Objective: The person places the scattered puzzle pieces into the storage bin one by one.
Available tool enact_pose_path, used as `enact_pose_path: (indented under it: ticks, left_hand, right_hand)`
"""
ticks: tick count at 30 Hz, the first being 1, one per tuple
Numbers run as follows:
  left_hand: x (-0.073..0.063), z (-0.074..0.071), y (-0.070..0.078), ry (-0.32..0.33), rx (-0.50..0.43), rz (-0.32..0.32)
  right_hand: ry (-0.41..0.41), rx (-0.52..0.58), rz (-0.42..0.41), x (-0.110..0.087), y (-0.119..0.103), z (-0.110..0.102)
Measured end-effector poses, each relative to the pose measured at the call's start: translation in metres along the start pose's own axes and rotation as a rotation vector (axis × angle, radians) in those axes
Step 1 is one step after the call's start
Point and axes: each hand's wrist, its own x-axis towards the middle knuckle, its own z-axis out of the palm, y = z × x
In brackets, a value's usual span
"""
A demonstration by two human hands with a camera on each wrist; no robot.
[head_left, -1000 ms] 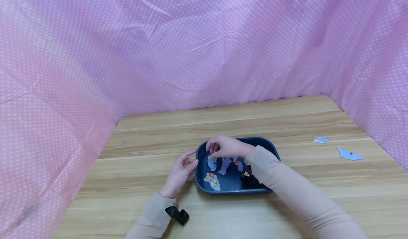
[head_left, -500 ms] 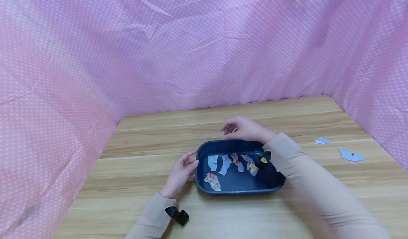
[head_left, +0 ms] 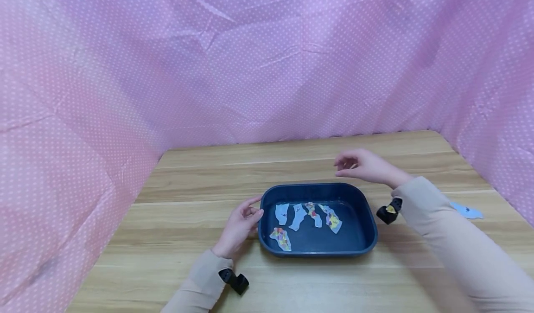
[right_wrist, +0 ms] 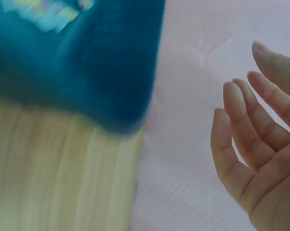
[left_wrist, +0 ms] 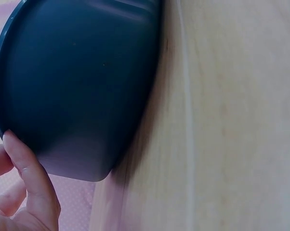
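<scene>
A dark blue rectangular tray (head_left: 317, 252) stands on the table. Inside it lie several irregular paper-like scraps: a pale blue scrap (head_left: 282, 214) and a multicoloured scrap (head_left: 281, 239) are at the left, a scrap with yellow patches (head_left: 332, 219) further right. My left hand (head_left: 239, 222) holds the tray's left end; in the left wrist view the thumb (left_wrist: 32, 178) lies right at the rim. My right hand (head_left: 365, 167) is in the air beyond the tray's far right corner, fingers loosely curved with nothing between them. The right wrist view shows its fingers (right_wrist: 251, 125) apart from the tray.
Another pale blue scrap (head_left: 467, 210) lies on the wooden table (head_left: 217, 174) at the right, partly behind my right sleeve (head_left: 442, 229). A pink dotted curtain (head_left: 267, 72) surrounds the table at the back and sides.
My right hand has come up out of the tray and moved right, past its far edge. The left hand stays at the tray's left end. A small scrap at the right is now hidden.
</scene>
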Motion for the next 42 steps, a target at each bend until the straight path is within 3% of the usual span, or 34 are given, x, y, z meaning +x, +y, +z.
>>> enact_pose_path:
  ticks: [8,24,30,42]
  left_hand:
    - [0.0,0.001,-0.002,-0.003,-0.006,0.004]
    - [-0.001,0.002,0.002,0.005,0.015,-0.011]
    - [0.0,0.001,0.001,0.004,0.019,-0.014]
    - [-0.001,0.001,0.001,0.002,0.012,-0.014]
  right_hand:
    - [0.017,-0.049,0.091,-0.031,0.036,-0.015]
    - [0.084,-0.174,0.151,-0.081,0.091,-0.035]
    - [0.059,-0.269,0.18,-0.094,0.108,-0.039]
    - [0.008,-0.275,0.272,-0.116,0.136,-0.046]
